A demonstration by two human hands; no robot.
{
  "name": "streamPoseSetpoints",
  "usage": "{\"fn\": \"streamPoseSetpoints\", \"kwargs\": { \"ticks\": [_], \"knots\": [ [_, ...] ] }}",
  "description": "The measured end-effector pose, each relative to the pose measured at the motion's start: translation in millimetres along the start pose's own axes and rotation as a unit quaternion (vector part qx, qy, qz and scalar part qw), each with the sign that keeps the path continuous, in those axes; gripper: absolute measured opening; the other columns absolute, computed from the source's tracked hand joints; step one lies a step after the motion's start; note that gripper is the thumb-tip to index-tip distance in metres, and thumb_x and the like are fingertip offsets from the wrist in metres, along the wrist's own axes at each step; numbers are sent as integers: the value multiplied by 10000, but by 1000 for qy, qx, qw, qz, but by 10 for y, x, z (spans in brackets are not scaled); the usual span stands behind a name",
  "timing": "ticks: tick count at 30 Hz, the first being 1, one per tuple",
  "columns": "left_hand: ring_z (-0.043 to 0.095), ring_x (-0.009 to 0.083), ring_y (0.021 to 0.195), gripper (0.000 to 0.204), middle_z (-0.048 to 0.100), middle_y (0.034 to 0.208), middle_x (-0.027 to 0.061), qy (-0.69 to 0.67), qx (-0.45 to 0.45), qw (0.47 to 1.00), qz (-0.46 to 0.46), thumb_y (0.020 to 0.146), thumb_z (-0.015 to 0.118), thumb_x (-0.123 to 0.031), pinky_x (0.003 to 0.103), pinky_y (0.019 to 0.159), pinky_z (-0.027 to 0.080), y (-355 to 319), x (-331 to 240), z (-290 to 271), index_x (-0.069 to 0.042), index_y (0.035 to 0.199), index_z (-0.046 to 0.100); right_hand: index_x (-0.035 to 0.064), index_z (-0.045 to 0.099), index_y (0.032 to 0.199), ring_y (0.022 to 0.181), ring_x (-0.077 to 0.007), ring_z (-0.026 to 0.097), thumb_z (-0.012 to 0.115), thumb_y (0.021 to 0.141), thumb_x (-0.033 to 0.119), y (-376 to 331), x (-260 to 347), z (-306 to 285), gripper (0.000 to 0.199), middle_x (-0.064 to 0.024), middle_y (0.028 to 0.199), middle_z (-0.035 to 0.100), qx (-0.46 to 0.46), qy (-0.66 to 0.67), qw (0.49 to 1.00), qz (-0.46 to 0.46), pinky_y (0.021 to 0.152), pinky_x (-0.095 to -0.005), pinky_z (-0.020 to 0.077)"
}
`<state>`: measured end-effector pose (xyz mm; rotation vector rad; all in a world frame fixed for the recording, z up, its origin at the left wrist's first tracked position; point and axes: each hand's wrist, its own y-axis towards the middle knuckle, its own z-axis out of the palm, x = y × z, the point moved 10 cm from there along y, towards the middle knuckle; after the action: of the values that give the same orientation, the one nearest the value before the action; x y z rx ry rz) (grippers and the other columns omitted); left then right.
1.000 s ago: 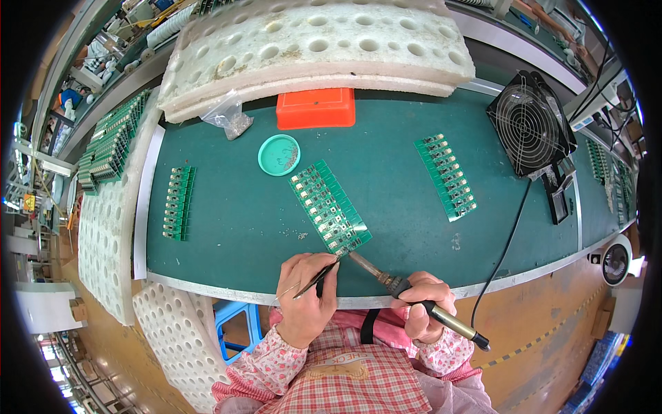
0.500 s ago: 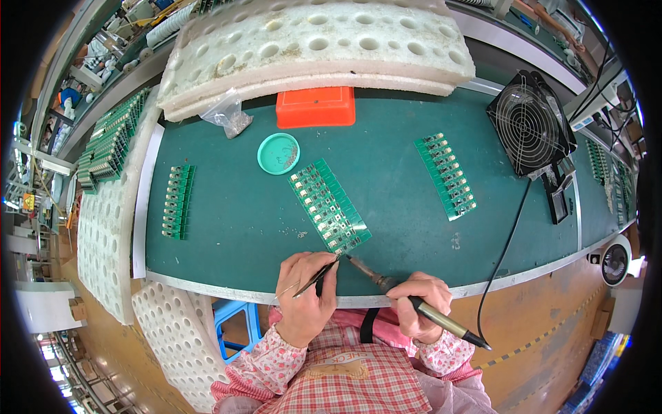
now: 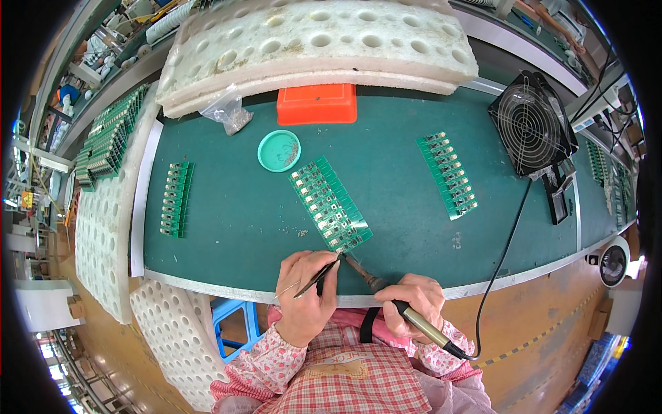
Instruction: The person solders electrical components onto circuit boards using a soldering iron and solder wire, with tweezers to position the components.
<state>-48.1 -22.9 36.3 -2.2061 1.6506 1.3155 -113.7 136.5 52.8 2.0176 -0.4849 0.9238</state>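
A green circuit board (image 3: 324,201), with rows of small components, lies slantwise in front of me. My left hand (image 3: 303,298) is closed around dark tweezers (image 3: 316,279), its fingertips at the board's near end. A thin wire-like strand (image 3: 287,289) also sticks out of this hand. In my right hand (image 3: 418,298) is a soldering iron (image 3: 426,324), gripped like a pen. Its tip points at the near corner of the board, close to the left fingertips. Whether the tip touches the board I cannot tell.
Two more circuit boards (image 3: 178,200) (image 3: 447,175) lie left and right. A teal dish (image 3: 277,148) of tiny parts, a plastic bag (image 3: 227,116) and a red bin (image 3: 316,105) stand behind, before white foam (image 3: 310,58). A black fan (image 3: 529,124) stands at right; the iron's cord (image 3: 498,265) runs beside it.
My right hand has shifted slightly left, and the soldering iron has moved with it, its tip closer to the left fingertips. The left hand stays in nearly the same place.
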Motion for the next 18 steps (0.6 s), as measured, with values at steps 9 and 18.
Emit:
{"fn": "streamPoseSetpoints", "kwargs": {
  "ticks": [9,18],
  "knots": [
    [649,302,924,259,717,969,79,-5,-1,1000,3,782,730,74,385,828,513,0,-4,-5,-52,997,663,44,669,843,428,-203,516,673,733,83,31,41,31,118,-35,576,584,2,-7,999,-42,418,-340,417],
    [651,307,927,250,718,977,80,-1,0,1000,2,781,728,70,389,835,514,-5,-2,0,-46,995,672,61,671,873,513,-229,567,691,783,74,74,-68,3,93,-54,678,633,22,41,999,27,484,-343,464]
  ]
}}
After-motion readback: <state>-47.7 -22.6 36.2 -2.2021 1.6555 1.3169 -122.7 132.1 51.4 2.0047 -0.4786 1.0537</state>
